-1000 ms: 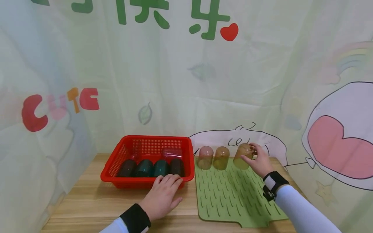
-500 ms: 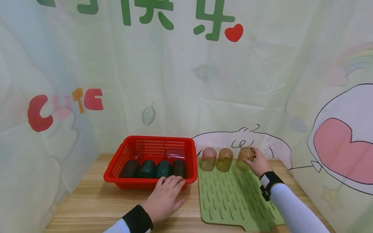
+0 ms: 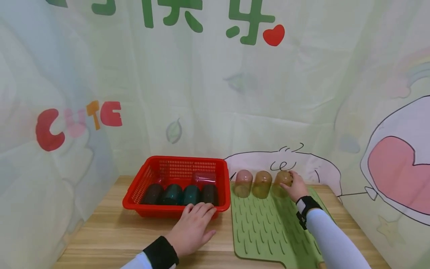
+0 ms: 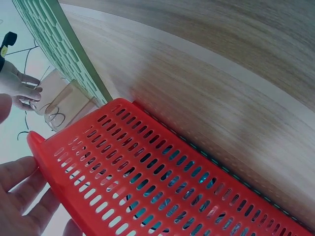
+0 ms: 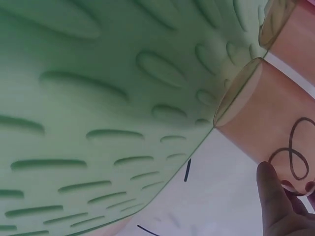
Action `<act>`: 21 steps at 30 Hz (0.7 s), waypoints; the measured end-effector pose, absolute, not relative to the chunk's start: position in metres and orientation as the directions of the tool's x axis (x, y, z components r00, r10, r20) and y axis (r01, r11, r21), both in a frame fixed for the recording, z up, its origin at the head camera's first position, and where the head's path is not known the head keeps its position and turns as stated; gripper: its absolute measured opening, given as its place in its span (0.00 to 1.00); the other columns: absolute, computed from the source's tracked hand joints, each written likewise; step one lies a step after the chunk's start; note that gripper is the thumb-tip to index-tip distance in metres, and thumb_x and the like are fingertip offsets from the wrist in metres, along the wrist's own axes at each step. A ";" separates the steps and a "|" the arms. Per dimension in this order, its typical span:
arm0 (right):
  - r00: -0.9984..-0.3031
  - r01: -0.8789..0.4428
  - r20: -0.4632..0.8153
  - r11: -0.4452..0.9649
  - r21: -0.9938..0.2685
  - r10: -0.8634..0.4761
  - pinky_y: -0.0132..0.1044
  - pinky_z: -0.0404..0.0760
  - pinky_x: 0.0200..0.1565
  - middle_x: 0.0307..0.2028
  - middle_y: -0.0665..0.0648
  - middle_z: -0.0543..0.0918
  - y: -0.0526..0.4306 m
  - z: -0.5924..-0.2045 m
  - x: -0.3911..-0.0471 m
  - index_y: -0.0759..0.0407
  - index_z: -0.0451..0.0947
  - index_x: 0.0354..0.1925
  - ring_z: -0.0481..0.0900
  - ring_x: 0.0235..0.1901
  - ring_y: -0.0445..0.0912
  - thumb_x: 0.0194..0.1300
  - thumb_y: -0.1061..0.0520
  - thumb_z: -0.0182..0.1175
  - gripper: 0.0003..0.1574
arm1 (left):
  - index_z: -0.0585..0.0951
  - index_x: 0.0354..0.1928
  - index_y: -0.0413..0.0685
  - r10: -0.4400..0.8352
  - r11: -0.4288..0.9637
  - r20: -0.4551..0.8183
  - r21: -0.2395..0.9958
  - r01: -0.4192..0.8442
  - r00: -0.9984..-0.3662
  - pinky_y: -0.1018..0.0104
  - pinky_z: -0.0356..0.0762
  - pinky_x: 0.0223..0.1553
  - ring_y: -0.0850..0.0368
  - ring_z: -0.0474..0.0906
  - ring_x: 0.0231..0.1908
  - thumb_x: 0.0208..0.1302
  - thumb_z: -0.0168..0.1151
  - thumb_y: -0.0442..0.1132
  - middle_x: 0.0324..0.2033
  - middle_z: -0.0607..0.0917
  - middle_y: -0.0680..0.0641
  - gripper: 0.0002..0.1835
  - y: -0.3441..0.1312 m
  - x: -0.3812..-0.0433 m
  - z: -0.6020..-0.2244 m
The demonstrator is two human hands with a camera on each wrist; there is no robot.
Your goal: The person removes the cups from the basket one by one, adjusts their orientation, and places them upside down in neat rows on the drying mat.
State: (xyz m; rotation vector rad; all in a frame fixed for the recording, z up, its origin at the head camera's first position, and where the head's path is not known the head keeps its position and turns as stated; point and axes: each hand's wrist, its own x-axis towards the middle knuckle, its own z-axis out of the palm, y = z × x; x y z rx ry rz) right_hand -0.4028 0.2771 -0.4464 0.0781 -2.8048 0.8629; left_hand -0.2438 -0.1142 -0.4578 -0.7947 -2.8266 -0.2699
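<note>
My right grip (image 3: 297, 188) holds the amber cup (image 3: 281, 179) near its closed upper end, thumb on one side and fingers on the other. Compared with one second ago, this cup is lower, more upright and closer to the row; its top is now about level with its neighbours. It is mouth-down at the far edge of the green mat (image 3: 258, 228), third in line after the pink cup (image 3: 243, 183) and the yellow cup (image 3: 262, 184). My left grip (image 3: 191, 231) is relaxed, fingers resting on the near rim of the red basket (image 3: 158, 208), as before.

Clearances: narrow gaps separate the three cups. The basket's right side sits just beside the mat's left edge. Ridged mat surface extends from the row toward my side; bare wood of the bench (image 3: 111, 231) shows in front of the basket. The backdrop (image 3: 201, 86) rises close behind.

Markings: the backdrop carries "CUTE" in coloured letters (image 3: 111, 114) at left, and green Chinese characters (image 3: 252, 18), cut off at the top, beside a red heart (image 3: 273, 35).
</note>
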 end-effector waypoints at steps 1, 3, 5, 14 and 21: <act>-0.977 -0.114 0.213 0.829 -0.547 0.006 0.65 0.72 0.63 0.66 0.83 0.65 0.277 -0.447 -0.403 0.77 0.54 0.72 0.69 0.64 0.74 0.70 0.58 0.63 0.44 | 0.73 0.70 0.52 0.496 0.839 0.232 0.121 0.530 -0.837 0.40 0.66 0.67 0.49 0.69 0.65 0.64 0.68 0.58 0.67 0.76 0.50 0.36 -0.114 -0.244 -0.458; -0.978 -0.111 0.209 0.832 -0.544 0.006 0.65 0.71 0.64 0.66 0.83 0.65 0.276 -0.447 -0.404 0.77 0.53 0.72 0.68 0.64 0.74 0.70 0.59 0.63 0.45 | 0.73 0.70 0.52 0.498 0.838 0.231 0.123 0.532 -0.836 0.40 0.66 0.67 0.49 0.69 0.65 0.64 0.67 0.59 0.67 0.76 0.50 0.36 -0.113 -0.243 -0.458; -0.979 -0.107 0.205 0.832 -0.544 0.009 0.65 0.70 0.65 0.67 0.83 0.64 0.275 -0.448 -0.404 0.77 0.53 0.73 0.67 0.65 0.74 0.70 0.59 0.63 0.45 | 0.73 0.70 0.53 0.497 0.837 0.231 0.124 0.532 -0.836 0.40 0.66 0.67 0.49 0.68 0.65 0.64 0.67 0.59 0.67 0.75 0.51 0.36 -0.113 -0.243 -0.457; -0.984 -0.081 0.178 0.840 -0.536 0.019 0.66 0.68 0.67 0.68 0.82 0.64 0.272 -0.449 -0.405 0.76 0.52 0.74 0.65 0.67 0.74 0.71 0.58 0.62 0.45 | 0.72 0.71 0.55 0.496 0.841 0.240 0.105 0.530 -0.835 0.42 0.66 0.68 0.50 0.68 0.66 0.64 0.67 0.60 0.68 0.75 0.52 0.36 -0.114 -0.243 -0.455; -0.983 -0.088 0.184 0.854 -0.513 0.010 0.66 0.67 0.67 0.68 0.83 0.63 0.270 -0.451 -0.405 0.77 0.52 0.74 0.64 0.67 0.75 0.70 0.57 0.63 0.46 | 0.72 0.71 0.54 0.495 0.842 0.248 0.099 0.530 -0.833 0.43 0.66 0.68 0.50 0.68 0.66 0.64 0.67 0.59 0.68 0.75 0.52 0.36 -0.114 -0.243 -0.456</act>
